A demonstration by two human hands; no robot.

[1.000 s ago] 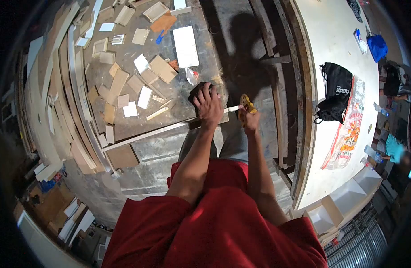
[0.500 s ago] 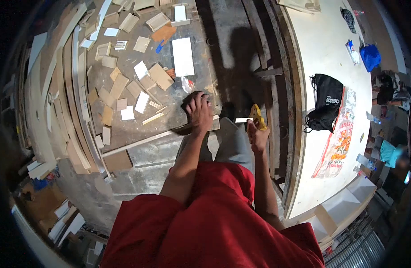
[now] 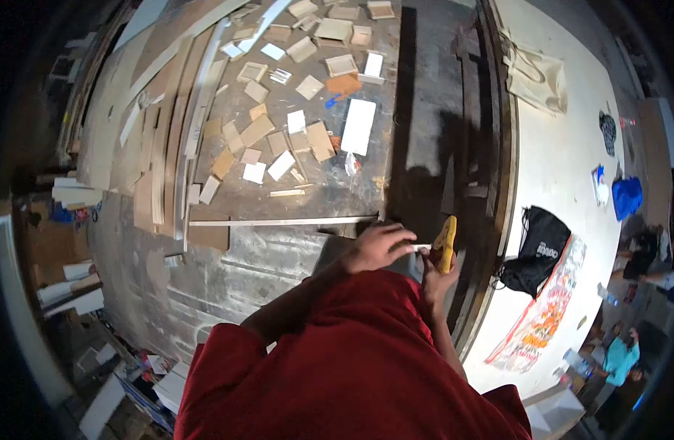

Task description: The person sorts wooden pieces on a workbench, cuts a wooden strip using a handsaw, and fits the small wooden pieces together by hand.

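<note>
My right hand (image 3: 437, 270) is closed around a yellow-handled tool (image 3: 446, 246), which looks like a handsaw; its far part is lost in shadow. A short white strip (image 3: 422, 247) sticks out to the left from the same hand. At the strip's left end, the fingertips of my left hand (image 3: 381, 248) come together and seem to pinch it. Both hands are close together in front of my red shirt, above the near edge of the work surface (image 3: 337, 202).
Several small wooden pieces (image 3: 258, 130) and a white board (image 3: 359, 126) lie ahead. A thin batten (image 3: 278, 222) runs along the near edge, with long boards (image 3: 172, 139) at left. The pale table (image 3: 549, 158) on the right bears a black drawstring bag (image 3: 535, 246). Another person (image 3: 621, 359) is at lower right.
My left hand has left the work surface and moved right to the white strip. The right hand still holds the yellow-handled tool, now turned more upright. The view has shifted, too.
</note>
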